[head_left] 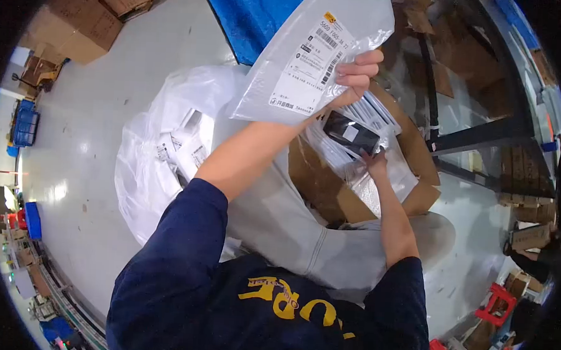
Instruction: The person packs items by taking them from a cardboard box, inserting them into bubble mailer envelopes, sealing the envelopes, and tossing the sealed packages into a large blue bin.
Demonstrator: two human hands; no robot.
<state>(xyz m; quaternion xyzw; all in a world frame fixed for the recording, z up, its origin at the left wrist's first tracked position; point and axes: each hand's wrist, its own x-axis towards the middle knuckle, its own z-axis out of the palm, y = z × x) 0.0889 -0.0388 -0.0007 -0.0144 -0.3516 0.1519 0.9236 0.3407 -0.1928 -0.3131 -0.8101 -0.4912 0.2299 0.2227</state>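
My left hand [359, 73] is closed on the right edge of a white plastic mailer bag [259, 86], lifted high in front of me. A printed shipping label [313, 64] with barcodes faces me from the bag. Lower down, my right hand [375, 161] grips the near end of a black smartphone [350, 133], whose dark screen shows a pale rectangle. The phone is above an open cardboard box [419, 143] packed with white flat packages [374, 113] standing in rows. The raised bag hides part of the box's far side.
Left of my legs lies a large translucent plastic sack [141, 150] holding white labelled parcels [191, 146]. A blue sheet [250, 17] is behind the mailer bag. A dark metal frame [482, 134] stands on the right. Brown cartons [77, 19] sit at far left.
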